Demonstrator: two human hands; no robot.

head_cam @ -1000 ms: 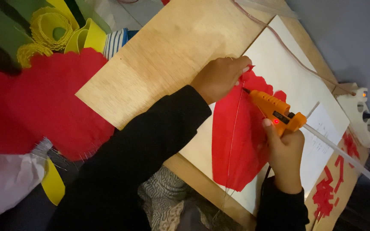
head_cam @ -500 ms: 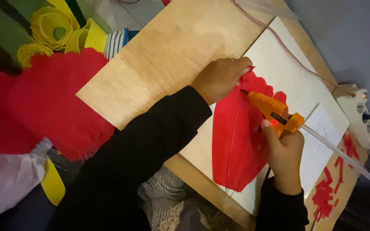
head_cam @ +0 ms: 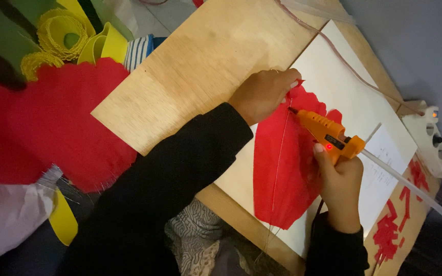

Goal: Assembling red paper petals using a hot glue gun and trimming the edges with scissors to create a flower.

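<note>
Red crepe paper petal (head_cam: pixel 290 168), lying flat on a white sheet (head_cam: pixel 354 92) that rests on a pale plywood board (head_cam: pixel 200 66). A thin wire (head_cam: pixel 278 163) runs lengthwise down the petal's middle and sticks out past its lower end. The left hand (head_cam: pixel 263 95) presses fingertips on the petal's upper tip, fingers curled down and pinning paper and wire in place. The right hand (head_cam: pixel 339 188) is clenched around the grip of an orange glue gun (head_cam: pixel 328 134), its nozzle almost touching the wire near the pinned tip; a small red lamp glows on the gun's body and a clear glue stick (head_cam: pixel 410 181) trails out behind.

Handling, by judgement: the petal looks very light, soft and easily torn or creased, so it is best held by flat fingertip pressure at the tip or edges, clear of the nozzle; the wire is thin and likely springy. The gun is rigid and is taken by its grip.

Hard to make out: whether glue is leaving the nozzle, and whether the nozzle truly touches the paper. The trigger finger is hidden by the gun body. A large red crepe piece (head_cam: pixel 42 133) and yellow paper rolls (head_cam: pixel 62 38) are cut off at the left; red paper scraps (head_cam: pixel 400 214) and a white power strip (head_cam: pixel 428 133) sit in dim light at the right.
</note>
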